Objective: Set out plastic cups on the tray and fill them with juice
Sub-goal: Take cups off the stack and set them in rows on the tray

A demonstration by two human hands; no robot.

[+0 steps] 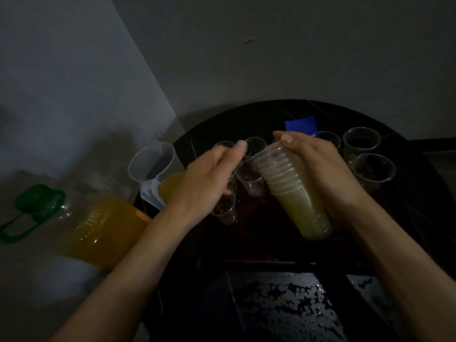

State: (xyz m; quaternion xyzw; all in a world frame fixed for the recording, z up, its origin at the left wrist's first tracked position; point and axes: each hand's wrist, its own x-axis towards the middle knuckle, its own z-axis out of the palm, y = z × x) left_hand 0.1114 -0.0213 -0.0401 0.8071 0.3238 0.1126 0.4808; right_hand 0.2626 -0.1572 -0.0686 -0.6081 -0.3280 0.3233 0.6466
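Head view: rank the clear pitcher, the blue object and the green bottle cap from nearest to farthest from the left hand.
1. Clear pitcher, just left of the left hand.
2. Blue object, farther back, to the right.
3. Green bottle cap, far left.

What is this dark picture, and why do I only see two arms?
The camera sits on a person's head and looks down, so you see only their own arms. The right hand holds a stack of plastic cups, tipped sideways. The left hand is blurred next to the stack's open end; I cannot tell if it holds anything. Below is a dark round tray with several empty clear cups standing on it. On the left are a jug and a big bottle, both with orange juice.
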